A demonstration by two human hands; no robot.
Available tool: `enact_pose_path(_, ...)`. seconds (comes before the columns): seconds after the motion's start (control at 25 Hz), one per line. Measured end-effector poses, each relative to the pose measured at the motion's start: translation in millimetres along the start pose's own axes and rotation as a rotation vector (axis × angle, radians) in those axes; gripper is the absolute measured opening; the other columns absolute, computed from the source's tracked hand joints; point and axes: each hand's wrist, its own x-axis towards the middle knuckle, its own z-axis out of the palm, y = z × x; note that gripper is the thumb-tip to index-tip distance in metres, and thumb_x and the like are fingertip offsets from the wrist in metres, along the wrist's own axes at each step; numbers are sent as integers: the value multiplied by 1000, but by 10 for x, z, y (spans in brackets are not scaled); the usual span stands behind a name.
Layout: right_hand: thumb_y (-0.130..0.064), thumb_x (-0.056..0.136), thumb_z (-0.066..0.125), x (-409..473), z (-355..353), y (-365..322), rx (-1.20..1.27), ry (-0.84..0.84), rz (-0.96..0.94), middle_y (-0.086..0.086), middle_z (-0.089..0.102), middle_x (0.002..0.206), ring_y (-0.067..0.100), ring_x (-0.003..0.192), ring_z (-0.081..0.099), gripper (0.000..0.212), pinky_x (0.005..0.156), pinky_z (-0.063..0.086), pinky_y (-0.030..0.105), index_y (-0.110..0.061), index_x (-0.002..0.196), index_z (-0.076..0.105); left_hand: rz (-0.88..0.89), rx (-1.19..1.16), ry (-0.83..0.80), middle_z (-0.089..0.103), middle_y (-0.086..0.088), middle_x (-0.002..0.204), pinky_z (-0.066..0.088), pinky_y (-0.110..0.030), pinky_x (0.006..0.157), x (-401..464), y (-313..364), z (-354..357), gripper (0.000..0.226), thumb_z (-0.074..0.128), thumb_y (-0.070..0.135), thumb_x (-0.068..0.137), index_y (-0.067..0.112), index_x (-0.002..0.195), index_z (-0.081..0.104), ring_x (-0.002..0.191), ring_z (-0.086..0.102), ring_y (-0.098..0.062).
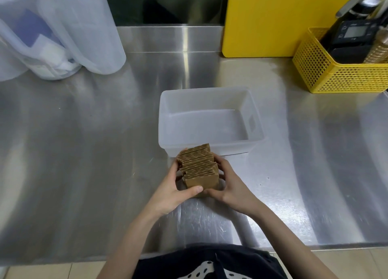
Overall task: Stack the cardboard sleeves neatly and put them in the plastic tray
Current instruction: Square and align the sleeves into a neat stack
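Note:
A stack of brown corrugated cardboard sleeves stands on edge on the steel counter, just in front of the plastic tray. The stack is a little uneven, with some sleeves offset. My left hand grips its left side with the thumb across the front sleeve. My right hand presses against its right side and lower front. The translucent white tray is rectangular, with nothing inside, and its near wall almost touches the back of the stack.
A yellow perforated basket with a black device stands at the back right. A yellow board leans against the back wall. Translucent plastic containers stand at the back left. The counter's front edge runs near my body.

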Motion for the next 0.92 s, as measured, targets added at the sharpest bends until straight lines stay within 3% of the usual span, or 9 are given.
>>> enact_pose_path(0.08,-19,68,65,-3,77,6,-39,4,-10,1,33,141,8,130,36,88,111,31,24,-20,141,14,-25,-16,4,50,23,103,42,-1,76,-18,12,41,67,67,5,74,28,123,28,95,53,12)
enact_pose_path(0.2,-19,74,61,31,220,-5,-79,2,-9,0,19,143,4,135,22,93,102,17,-3,-26,140,-5,-53,-28,47,53,22,90,39,6,65,-41,22,120,55,65,2,75,26,113,33,73,54,23)
enact_pose_path(0.28,-18,76,61,56,281,2,-91,12,-2,1,15,145,5,136,18,97,96,13,-10,-28,138,-12,-56,-33,76,53,22,89,39,7,64,-34,5,132,55,66,2,75,29,111,35,68,51,28)
enact_pose_path(0.36,-23,72,60,62,281,25,-95,19,-6,1,15,146,6,135,21,98,101,17,-5,-25,141,-10,-58,-40,89,53,23,89,38,7,65,-24,10,108,63,66,2,75,27,122,32,70,53,26)
enact_pose_path(0.52,-37,65,63,28,161,51,-64,52,-32,2,30,139,10,130,36,94,112,34,33,-27,141,9,-29,1,42,52,22,95,38,7,67,-12,16,55,79,67,3,74,16,137,21,86,50,12)
enact_pose_path(0.68,-29,68,69,-11,134,57,-32,79,-53,5,40,134,13,121,48,79,106,41,33,-28,133,26,-1,58,34,52,18,107,34,10,72,-10,-2,67,84,68,8,74,15,139,16,101,52,2)
enact_pose_path(0.76,-24,70,71,-14,141,47,0,103,-63,4,45,130,9,117,50,74,100,43,22,-23,131,29,46,104,58,47,9,123,29,12,77,-20,8,65,87,69,11,73,20,139,14,115,47,-7)
enact_pose_path(0.84,-17,71,72,-4,137,32,4,108,-74,-1,46,128,2,113,51,72,92,41,10,-19,129,30,82,125,61,44,8,127,28,11,80,-31,33,45,88,71,11,71,21,139,14,115,45,-2)
enact_pose_path(0.92,-20,70,73,11,142,50,-20,88,-71,0,46,129,3,115,50,74,94,42,11,-21,129,30,90,117,37,48,16,117,30,10,77,-33,40,10,85,71,8,70,20,136,19,102,48,15)
